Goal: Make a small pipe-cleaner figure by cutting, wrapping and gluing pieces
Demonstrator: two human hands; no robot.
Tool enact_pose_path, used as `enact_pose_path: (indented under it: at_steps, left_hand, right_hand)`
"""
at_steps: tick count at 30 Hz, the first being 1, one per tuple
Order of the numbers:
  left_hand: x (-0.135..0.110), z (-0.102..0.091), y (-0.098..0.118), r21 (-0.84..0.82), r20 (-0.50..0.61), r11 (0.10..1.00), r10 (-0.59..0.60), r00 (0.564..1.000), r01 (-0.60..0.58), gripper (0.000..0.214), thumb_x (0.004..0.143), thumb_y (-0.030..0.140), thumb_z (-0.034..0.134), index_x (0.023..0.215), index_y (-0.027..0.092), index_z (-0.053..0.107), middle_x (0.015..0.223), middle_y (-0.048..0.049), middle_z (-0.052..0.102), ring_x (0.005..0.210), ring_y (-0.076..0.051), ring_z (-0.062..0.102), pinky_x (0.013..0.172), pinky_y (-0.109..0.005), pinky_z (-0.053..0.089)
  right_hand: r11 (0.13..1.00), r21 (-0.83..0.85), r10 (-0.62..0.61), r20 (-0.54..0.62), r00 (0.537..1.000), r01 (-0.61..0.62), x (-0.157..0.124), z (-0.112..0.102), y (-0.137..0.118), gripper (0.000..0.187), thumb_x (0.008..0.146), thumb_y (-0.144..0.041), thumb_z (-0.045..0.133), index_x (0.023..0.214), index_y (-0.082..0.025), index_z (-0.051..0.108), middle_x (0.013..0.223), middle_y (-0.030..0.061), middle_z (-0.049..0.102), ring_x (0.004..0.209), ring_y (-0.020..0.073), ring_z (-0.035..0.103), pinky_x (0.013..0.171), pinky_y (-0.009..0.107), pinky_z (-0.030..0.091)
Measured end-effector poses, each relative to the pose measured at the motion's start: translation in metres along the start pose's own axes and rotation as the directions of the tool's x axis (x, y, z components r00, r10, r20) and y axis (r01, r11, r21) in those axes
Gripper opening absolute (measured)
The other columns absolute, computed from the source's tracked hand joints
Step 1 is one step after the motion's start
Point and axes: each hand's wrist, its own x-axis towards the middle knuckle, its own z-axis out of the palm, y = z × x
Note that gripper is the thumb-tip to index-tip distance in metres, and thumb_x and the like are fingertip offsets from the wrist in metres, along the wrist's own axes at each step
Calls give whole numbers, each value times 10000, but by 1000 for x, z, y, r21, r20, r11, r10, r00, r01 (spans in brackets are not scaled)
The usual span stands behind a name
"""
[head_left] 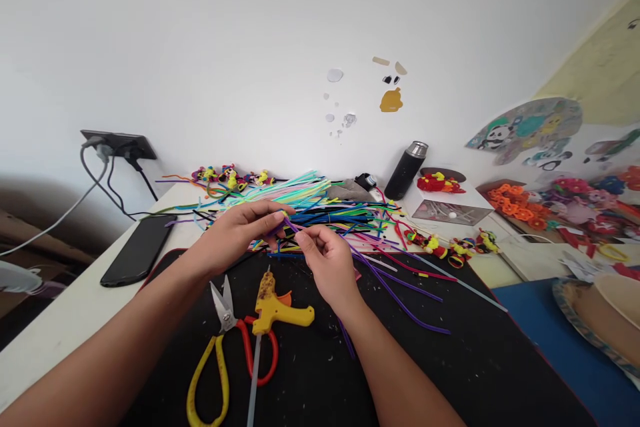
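My left hand is closed in a pinch on purple pipe cleaners, with a bit of yellow showing at its fingertips. Close beside it, my right hand pinches the same purple stems, whose long ends trail out to the right over the black mat. Below the hands lies a yellow glue gun with a glue stick in its back. Scissors with one yellow and one red handle rest open to its left.
Behind the hands spreads a heap of coloured pipe cleaners. A phone lies at left. A black flask leans beside a white box. Small pipe-cleaner figures sit at right; orange pieces lie beyond. Cables hang from a wall socket.
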Motion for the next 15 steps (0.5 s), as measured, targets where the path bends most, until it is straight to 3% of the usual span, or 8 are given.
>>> enact_pose_path:
  at_steps: [7, 15]
  left_hand:
    - [-2, 6, 1, -198, -32, 979, -43, 999, 36, 374, 806, 481, 891, 1031, 182, 876, 787, -74, 759, 680, -191, 656, 599, -288, 551]
    - [-5, 12, 3, -373, -9, 921, -124, 992, 111, 357, 786, 402, 925, 1050, 166, 881, 822, -95, 772, 714, -179, 660, 554, -235, 540]
  right_hand:
    - [997, -65, -47, -1, 999, 46, -2, -1, -11, 317, 949, -490, 693, 815, -202, 701, 641, -28, 521, 579, 143, 411, 552, 278, 314]
    - [999, -35, -14, 10, 1000, 15, -3, -2, -10, 353, 953, -534, 693, 826, -205, 696, 618, -37, 480, 556, 135, 377, 516, 271, 286]
